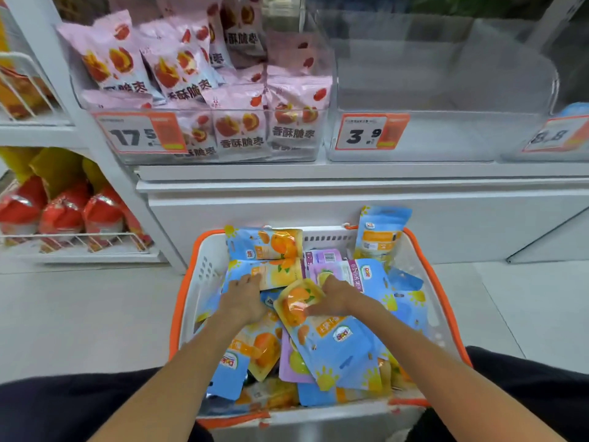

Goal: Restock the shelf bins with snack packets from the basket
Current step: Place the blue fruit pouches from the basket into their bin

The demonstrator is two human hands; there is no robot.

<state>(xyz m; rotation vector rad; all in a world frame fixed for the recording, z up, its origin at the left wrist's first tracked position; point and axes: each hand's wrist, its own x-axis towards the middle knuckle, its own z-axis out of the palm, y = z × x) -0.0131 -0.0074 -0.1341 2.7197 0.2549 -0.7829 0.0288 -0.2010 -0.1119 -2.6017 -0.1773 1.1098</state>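
A white basket with an orange rim (204, 269) stands on the floor before me, full of blue, orange and purple snack packets. My left hand (243, 298) reaches down onto a blue-and-yellow packet (280, 271); how its fingers lie is hidden. My right hand (333, 298) grips the top of a blue packet with orange fruit (331, 339) lying on the pile. Above, a clear shelf bin (446, 135) with a 3.9 price tag (371, 131) holds nothing.
To the left, a clear bin (105, 122) tagged 17.5 is packed with pink packets (178, 68). A further bin (561, 135) sits at far right. Wire racks with red and yellow goods (63, 212) stand at left. White shelf base and tiled floor surround the basket.
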